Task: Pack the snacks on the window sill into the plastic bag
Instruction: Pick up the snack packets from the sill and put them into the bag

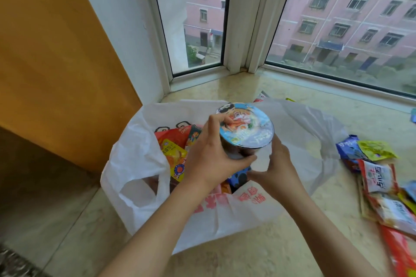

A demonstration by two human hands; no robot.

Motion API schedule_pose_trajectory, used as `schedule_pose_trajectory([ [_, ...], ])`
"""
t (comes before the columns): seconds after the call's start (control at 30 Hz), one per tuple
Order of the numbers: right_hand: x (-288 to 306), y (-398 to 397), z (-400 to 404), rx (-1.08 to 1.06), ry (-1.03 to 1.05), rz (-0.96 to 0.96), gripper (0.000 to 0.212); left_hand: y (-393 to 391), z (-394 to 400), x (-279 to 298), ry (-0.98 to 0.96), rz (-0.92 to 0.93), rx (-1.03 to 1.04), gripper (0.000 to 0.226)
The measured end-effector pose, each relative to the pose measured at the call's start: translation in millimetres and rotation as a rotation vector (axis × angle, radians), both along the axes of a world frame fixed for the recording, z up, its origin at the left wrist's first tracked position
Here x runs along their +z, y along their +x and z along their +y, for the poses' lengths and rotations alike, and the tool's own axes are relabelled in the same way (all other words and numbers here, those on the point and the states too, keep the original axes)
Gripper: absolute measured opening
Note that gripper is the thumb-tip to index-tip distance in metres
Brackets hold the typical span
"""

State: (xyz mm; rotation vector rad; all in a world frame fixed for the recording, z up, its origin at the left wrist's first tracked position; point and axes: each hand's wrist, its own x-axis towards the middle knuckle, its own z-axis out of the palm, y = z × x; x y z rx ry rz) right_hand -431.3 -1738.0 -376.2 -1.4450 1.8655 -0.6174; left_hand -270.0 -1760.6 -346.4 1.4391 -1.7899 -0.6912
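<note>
Marble window sill under a corner window, with a noodle cup held over the half-filled bag.

White plastic bag gapes at the sill's centre, packets already inside; loose snack packets wait at 3 o'clock, some cut off by the frame edge. Both hands carry the instant noodle cup tilted over the bag mouth, seemingly to lower it in: left hand grip curled round its side, right hand fingers cupping the base, which is hidden.
</note>
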Motion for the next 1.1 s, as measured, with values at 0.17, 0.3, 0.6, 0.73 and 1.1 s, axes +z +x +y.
schedule_pose_trajectory([
  [0.17,9,-10,17,-0.030,-0.049,-0.361,0.114,-18,16,-27,0.117,0.038,0.008,0.074],
  [0.3,7,-13,29,-0.082,-0.019,-0.443,0.099,-21,22,-61,0.211,0.031,-0.032,0.068],
  [0.6,-10,-9,42,0.068,-0.061,-0.272,0.091,-30,23,-95,0.231,-0.216,-0.047,0.071],
  [0.73,-9,-17,45,0.122,-0.003,-0.050,0.091,-36,23,-84,0.127,-0.287,-0.023,0.069],
  [1.1,11,-36,92,0.153,-0.388,0.279,0.054,-53,52,-39,-0.250,-0.371,-0.034,0.051],
])
